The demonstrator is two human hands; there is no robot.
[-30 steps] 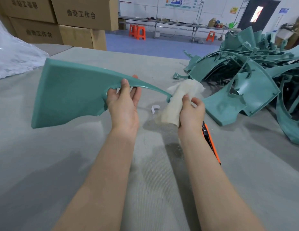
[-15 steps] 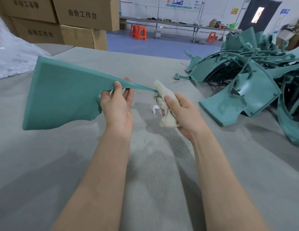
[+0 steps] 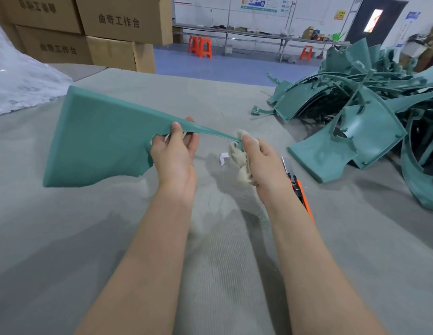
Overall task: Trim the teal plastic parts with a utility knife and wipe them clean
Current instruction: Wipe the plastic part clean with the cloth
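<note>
step: wiping | flat teal plastic panel with thin arm (image 3: 99, 141) held above mid grey worktop (image 3: 65, 238) | left hand (image 3: 174, 155) grips arm's base | right hand (image 3: 266, 163) pinches off-white rag (image 3: 239, 157) round arm's tip | orange utility knife (image 3: 298, 187) lies idle | heap of teal parts (image 3: 370, 122) at right edge, likely still to do

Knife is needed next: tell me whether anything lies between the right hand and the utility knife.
Nothing lies between them: the utility knife rests on the table just beside the right hand. But that hand grips the cloth, so it is not free.
</note>
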